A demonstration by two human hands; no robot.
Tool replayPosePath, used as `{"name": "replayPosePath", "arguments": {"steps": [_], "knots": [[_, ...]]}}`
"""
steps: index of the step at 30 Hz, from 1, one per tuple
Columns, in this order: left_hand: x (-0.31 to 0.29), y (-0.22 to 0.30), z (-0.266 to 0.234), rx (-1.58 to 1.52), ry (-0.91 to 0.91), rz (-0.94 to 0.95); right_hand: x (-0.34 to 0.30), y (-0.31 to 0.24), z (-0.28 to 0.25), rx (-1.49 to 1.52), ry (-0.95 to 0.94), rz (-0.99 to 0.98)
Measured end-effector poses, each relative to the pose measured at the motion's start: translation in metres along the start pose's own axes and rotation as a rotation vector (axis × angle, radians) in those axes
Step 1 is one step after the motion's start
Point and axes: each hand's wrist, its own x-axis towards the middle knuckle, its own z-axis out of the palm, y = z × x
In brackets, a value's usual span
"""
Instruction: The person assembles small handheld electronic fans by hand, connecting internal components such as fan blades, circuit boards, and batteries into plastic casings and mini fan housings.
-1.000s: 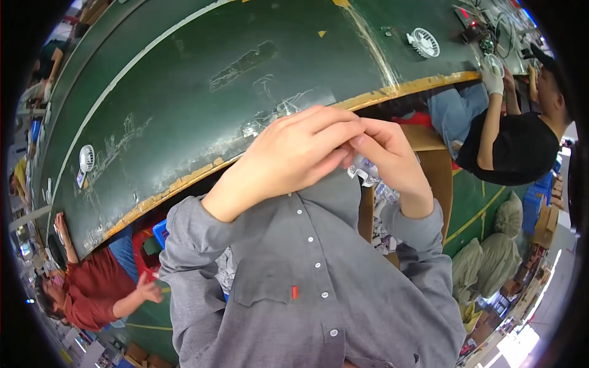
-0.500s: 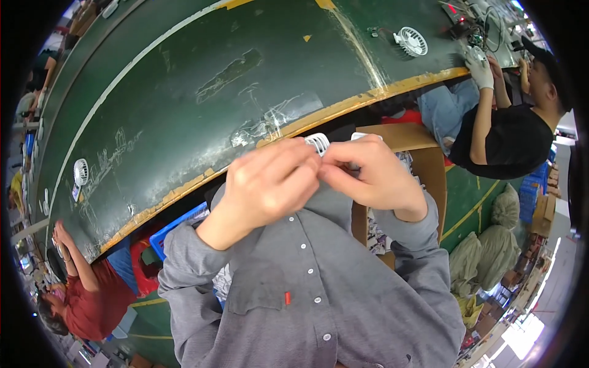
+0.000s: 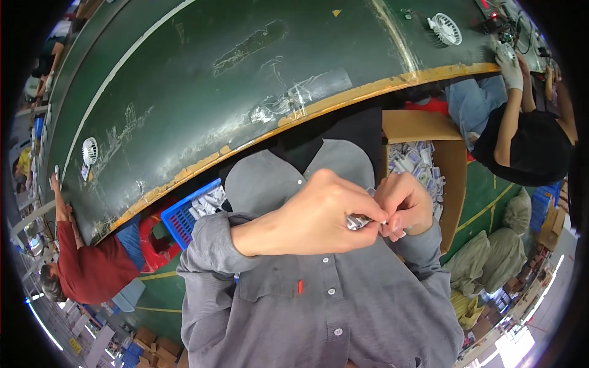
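My left hand (image 3: pixel 322 214) is in front of my shirt, fingers curled and thumb and forefinger pinched together. Between them shows a small silvery-white piece (image 3: pixel 354 222), mostly covered by the fingers, so its kind cannot be made out. Close beside it, my right hand (image 3: pixel 405 205) is closed, its fingertips meeting the left ones at a tiny white bit. What the right fingers grip is hidden. Both hands are off the green workbench (image 3: pixel 202 73), over my lap.
An open cardboard box (image 3: pixel 455 184) of small wrapped parts stands right. A blue crate (image 3: pixel 178 226) with white pieces is left. White handheld fans lie on the bench, one far right (image 3: pixel 446 29), one left (image 3: pixel 90 150). People sit at both sides; one wears a glove (image 3: pixel 510 70).
Both hands have moved right and nearer to me. The white slatted piece seen beyond my left fingers no longer shows. My view has shifted, baring more of the cardboard box and blue crate.
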Motion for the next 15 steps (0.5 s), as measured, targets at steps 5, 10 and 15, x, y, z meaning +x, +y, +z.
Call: {"name": "replayPosePath", "arguments": {"steps": [5,10,15], "knots": [[-0.007,-0.005,0.017,0.401,-0.079,0.193,-0.017,0.001,0.002,0.0,0.009,0.025],[-0.022,-0.011,0.018,0.954,-0.164,0.355,-0.023,-0.023,0.044,-1.309,0.186,0.01],[-0.012,0.021,-0.077,0.204,0.447,0.06,-0.107,0.011,0.007,-0.156,0.383,-0.368]]}}
